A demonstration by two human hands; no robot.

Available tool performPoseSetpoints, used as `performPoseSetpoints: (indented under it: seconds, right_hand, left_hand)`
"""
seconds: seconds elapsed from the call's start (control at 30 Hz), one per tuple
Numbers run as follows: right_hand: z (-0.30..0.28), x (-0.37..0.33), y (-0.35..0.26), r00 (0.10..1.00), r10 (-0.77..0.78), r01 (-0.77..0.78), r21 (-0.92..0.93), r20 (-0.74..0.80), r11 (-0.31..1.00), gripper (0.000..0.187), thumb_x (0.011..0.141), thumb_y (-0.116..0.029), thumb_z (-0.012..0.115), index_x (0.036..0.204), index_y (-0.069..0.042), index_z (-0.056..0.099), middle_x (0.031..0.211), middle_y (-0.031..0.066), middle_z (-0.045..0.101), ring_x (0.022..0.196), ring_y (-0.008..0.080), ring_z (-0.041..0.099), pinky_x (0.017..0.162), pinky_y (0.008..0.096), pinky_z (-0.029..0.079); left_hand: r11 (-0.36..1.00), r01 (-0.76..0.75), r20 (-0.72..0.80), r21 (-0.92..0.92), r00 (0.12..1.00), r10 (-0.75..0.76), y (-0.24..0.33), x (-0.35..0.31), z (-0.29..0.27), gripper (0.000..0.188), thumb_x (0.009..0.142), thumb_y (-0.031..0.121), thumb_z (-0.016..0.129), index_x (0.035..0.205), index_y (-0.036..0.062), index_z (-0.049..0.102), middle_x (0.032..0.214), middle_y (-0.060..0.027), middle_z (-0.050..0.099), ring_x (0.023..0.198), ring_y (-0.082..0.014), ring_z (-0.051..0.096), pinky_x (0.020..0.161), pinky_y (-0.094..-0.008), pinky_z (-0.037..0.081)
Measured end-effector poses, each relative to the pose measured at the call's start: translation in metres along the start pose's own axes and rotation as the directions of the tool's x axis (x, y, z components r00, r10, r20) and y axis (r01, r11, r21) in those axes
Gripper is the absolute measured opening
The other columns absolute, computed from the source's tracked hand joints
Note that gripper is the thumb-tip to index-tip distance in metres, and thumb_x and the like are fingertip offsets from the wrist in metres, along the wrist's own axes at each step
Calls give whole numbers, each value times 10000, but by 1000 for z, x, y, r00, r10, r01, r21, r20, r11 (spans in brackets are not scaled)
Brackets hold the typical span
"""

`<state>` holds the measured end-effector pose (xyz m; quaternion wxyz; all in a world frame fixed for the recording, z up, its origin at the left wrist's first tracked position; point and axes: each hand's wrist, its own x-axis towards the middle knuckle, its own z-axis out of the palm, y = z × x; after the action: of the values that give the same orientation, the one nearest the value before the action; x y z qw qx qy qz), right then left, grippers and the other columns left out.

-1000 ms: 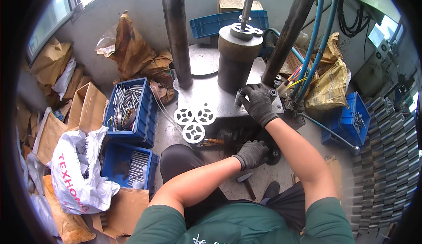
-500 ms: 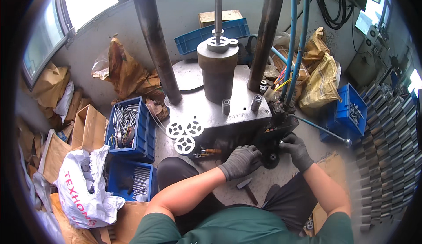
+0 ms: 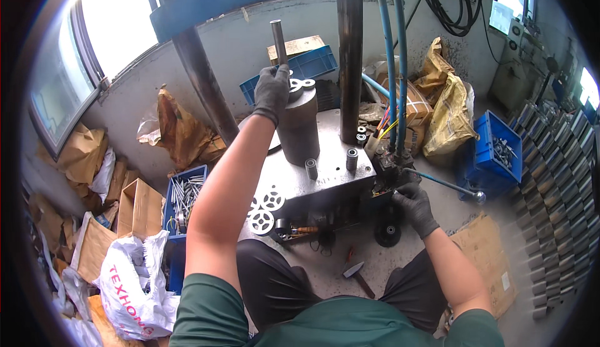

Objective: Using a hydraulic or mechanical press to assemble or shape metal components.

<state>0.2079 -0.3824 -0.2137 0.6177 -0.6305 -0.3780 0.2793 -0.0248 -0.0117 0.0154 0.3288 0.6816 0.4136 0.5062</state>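
My left hand (image 3: 272, 92), in a dark grey glove, reaches up with its fingers closed round the lower part of an upright metal rod (image 3: 277, 38). The rod stands over a thick steel cylinder (image 3: 299, 128) on the press's metal plate (image 3: 287, 188). Beside that hand, a white link-shaped piece (image 3: 308, 83) lies on the cylinder's top. My right hand (image 3: 415, 206), gloved too, is held curled by the plate's right front corner. A small shiny spot shows at its fingertips; what it holds is unclear. Below it to the left is a black wheel (image 3: 389, 231).
Two short bearing stacks (image 3: 352, 159) stand on the plate, and spoked white discs (image 3: 261, 222) sit at its front left corner. A hammer (image 3: 355, 272) lies on the floor. Rightward extends a ball-ended lever (image 3: 479, 198). Blue crates (image 3: 497, 150) and a steel post (image 3: 350, 72) flank the area.
My left hand has gone from beside the black wheel up to the rod. The right hand has moved slightly up, away from the wheel. The whole view has shifted.
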Motion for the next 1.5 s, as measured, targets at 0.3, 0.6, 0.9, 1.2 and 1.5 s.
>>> performPoseSetpoints:
  seconds: [0.3, 0.6, 0.9, 1.2, 1.5]
  right_hand:
    - [11, 1, 11, 997, -74, 67, -180, -33, 981, 163, 858, -102, 801, 990, -35, 731, 899, 41, 663, 852, 145, 645, 781, 308, 544]
    - [74, 51, -79, 848, -496, 530, -348, 189, 774, 146, 868, -102, 777, 982, -26, 725, 999, 138, 658, 926, 258, 676, 826, 346, 553]
    - [205, 215, -177, 678, -730, 693, -409, 90, 594, 227, 901, -127, 732, 1117, -61, 747, 1115, 171, 695, 1007, 318, 711, 895, 379, 566]
    - [233, 248, -165, 744, -655, 615, -518, 131, 595, 300, 928, -210, 690, 1181, -59, 747, 1166, 188, 704, 1110, 341, 678, 1002, 406, 525]
    - [237, 242, -168, 812, -577, 532, -516, 87, 672, 467, 850, -362, 799, 1243, -120, 732, 1176, 151, 724, 1134, 347, 652, 1025, 439, 511]
  left_hand:
    - [928, -56, 44, 367, 998, 43, 4, 8, 28, 385, 891, 261, 775, 1189, 85, 608, 1080, -169, 737, 1031, -326, 719, 926, -443, 547]
    - [976, -22, -11, 216, 1000, 25, -10, 13, 32, 263, 936, 230, 692, 1186, 156, 654, 1075, -121, 744, 1055, -332, 706, 929, -443, 547]
    - [969, -40, -37, 242, 998, 51, -14, 10, 30, 294, 899, 195, 733, 1177, 119, 672, 1059, -127, 751, 1031, -298, 716, 911, -405, 554]
    - [980, -142, -99, 140, 983, 156, -16, -1, 30, 286, 840, 112, 805, 1109, 78, 712, 966, -89, 762, 894, -223, 735, 863, -346, 559]
    - [329, -495, -464, -804, 869, 174, -20, -8, 42, 393, 895, 29, 795, 1233, 35, 594, 1085, -45, 609, 871, -146, 619, 713, -280, 531]
